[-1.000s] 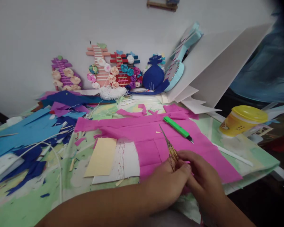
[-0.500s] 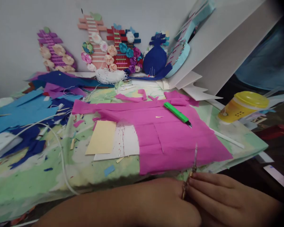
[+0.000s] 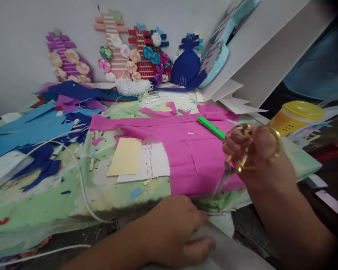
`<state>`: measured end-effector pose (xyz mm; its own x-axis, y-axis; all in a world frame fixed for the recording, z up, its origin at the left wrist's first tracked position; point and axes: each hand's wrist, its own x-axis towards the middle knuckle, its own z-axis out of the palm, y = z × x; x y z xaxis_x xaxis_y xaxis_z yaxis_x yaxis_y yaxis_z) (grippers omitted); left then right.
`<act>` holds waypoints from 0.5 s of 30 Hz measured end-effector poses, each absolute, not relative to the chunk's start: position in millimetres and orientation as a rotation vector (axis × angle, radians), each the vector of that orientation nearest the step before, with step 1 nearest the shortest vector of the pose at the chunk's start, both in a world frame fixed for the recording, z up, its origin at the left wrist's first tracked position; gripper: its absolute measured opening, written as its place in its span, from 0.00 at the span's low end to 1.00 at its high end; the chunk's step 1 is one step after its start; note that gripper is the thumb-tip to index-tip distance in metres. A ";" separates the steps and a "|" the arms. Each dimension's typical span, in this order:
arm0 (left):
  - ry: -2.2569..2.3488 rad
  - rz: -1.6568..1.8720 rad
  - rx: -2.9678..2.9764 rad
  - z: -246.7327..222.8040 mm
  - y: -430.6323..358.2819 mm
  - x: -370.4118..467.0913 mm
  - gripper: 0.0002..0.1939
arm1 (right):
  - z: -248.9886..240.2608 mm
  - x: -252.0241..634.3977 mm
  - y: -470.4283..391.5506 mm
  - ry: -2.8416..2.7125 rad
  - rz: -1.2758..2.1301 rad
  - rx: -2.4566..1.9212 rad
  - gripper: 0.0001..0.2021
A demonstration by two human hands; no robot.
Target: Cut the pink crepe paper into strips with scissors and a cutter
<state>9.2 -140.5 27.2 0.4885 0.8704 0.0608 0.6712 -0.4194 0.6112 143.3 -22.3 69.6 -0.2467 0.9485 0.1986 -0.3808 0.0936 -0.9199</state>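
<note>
My right hand (image 3: 259,150) grips a pair of scissors (image 3: 238,163) with gold-coloured handles, its fingers at the loops. The blades point down and left, blurred, over the near edge of a magenta crepe paper sheet (image 3: 180,161). Below the table edge is my left hand (image 3: 174,228), back upward, with thumb and forefinger apart and nothing visible between them. A pale grey surface, blurred, lies beneath it; I cannot tell what it is. On the magenta sheet rests a green utility knife (image 3: 211,127), its tip end hidden behind my right hand.
A yellow card (image 3: 125,155) and white marked paper (image 3: 154,163) lie left of the magenta sheet. Blue paper scraps (image 3: 42,123) and a white cable (image 3: 79,183) cover the left side. Flower-trimmed instrument shapes (image 3: 141,56) lean on the wall. A yellow-lidded tub (image 3: 295,118) stands right.
My hands have moved apart. The right one has risen, bringing the scissors up over the table edge with their blades now pointing down; the left has shifted left and its fingers have come into view.
</note>
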 end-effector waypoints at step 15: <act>1.652 0.612 2.701 -20.4 -127.3 0.9 0.19 | 37.5 86.4 45.4 -0.974 1.656 -1.040 0.25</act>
